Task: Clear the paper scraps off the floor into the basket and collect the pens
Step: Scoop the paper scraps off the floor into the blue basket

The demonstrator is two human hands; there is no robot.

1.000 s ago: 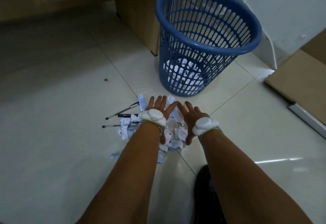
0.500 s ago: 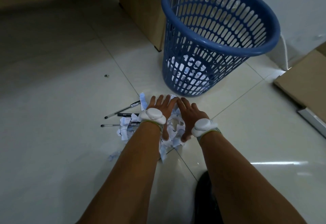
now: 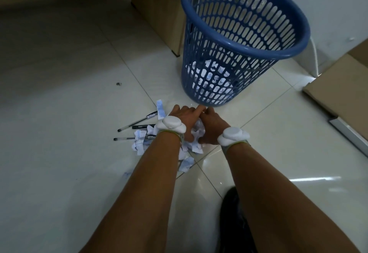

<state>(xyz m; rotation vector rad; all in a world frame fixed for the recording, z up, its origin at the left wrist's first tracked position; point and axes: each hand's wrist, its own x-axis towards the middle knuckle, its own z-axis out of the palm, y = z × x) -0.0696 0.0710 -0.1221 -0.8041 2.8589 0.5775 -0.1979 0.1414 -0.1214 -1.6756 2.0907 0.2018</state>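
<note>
Both hands — left hand (image 3: 184, 114) and right hand (image 3: 212, 122) — cup together around a bunch of paper scraps (image 3: 196, 133) on the floor (image 3: 59, 133), fingers curled in on it. The scooping step is in hand. More scraps and three pens (image 3: 137, 123) lie just left. Next comes a lift to the blue basket (image 3: 245, 39) just beyond — squeezed tight, I judge, lest pieces fall.

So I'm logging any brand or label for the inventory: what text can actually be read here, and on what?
Nothing is legible.
Paper scraps: blue printed lines, too small and blurred to read.
Paper strip: faint print, unreadable.
Pens: a dark label band on the barrel, no characters made out.
Blue basket: no marking visible; the scraps inside show only smudged print.
White wrist pieces: blank.
</note>
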